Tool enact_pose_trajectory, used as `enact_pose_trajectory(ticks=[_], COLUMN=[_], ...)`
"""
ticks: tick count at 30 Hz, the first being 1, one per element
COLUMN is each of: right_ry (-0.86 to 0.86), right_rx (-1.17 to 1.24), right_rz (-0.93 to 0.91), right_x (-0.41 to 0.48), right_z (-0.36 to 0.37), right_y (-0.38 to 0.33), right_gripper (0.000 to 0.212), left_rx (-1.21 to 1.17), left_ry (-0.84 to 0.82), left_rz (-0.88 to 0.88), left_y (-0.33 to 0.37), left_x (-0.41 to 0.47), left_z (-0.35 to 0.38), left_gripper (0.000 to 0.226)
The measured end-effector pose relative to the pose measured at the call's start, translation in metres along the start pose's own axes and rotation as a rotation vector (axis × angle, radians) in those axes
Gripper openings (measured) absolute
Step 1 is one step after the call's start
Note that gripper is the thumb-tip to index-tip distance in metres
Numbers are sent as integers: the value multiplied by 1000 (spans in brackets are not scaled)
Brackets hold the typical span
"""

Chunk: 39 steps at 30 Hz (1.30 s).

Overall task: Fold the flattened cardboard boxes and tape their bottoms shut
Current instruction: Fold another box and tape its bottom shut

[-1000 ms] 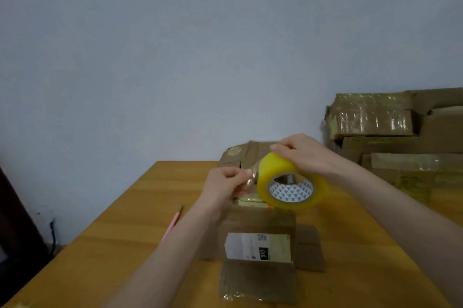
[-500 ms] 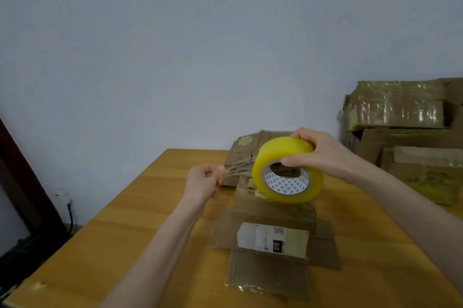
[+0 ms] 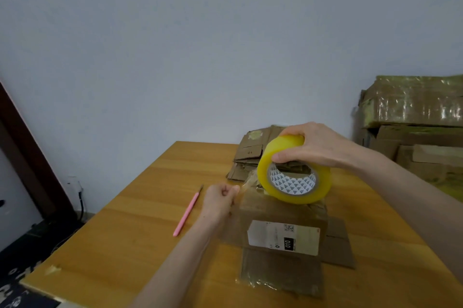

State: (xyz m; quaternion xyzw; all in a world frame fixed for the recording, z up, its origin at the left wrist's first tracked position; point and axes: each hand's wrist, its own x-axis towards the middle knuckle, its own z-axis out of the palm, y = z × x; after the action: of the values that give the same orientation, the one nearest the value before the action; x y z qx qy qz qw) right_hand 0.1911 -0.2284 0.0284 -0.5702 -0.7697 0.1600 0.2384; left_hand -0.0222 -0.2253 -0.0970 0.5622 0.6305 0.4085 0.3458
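1. The cardboard box (image 3: 283, 212) with a white label sits mid-table, just under the yellow tape roll (image 3: 295, 182).
2. The right hand (image 3: 318, 147) grips the roll from above. The left hand (image 3: 220, 197) pinches the loose tape end (image 3: 248, 183), so the hands are apart.
3. A pink pen-like tool (image 3: 188, 215) lies to the left on the wooden table (image 3: 140, 207).

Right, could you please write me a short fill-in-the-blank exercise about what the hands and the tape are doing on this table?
1. The right hand grips a tape roll coloured ____.
2. The left hand pinches the free end of the ____.
3. The pink tool lies on the table to the ____ of the left hand.
4. The label on the box reads ____.
Missing words: yellow; tape; left; 010.
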Motion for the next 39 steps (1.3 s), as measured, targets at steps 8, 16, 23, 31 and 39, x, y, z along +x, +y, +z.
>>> enact_pose_trajectory(ticks=[8,16,23,31,39], right_ry=[28,-15,65,63,88], right_rx=[45,343,533,306,304], right_rz=[-2,11,-22,26,35], right_x=[-4,-16,-27,-50,-59], right_z=[9,16,10,-38,-30], right_y=[5,23,42,89,99], right_gripper=[65,63,53,50,41], left_rx=[317,374,630,739,717], left_ry=[122,-229,-293,-364,-417], left_rz=[252,606,616,542,436], left_y=[-12,8,8,17,21], left_x=[-7,-25,-21,-25,-32], left_z=[3,18,9,7,10], left_gripper=[28,85,91,91,86])
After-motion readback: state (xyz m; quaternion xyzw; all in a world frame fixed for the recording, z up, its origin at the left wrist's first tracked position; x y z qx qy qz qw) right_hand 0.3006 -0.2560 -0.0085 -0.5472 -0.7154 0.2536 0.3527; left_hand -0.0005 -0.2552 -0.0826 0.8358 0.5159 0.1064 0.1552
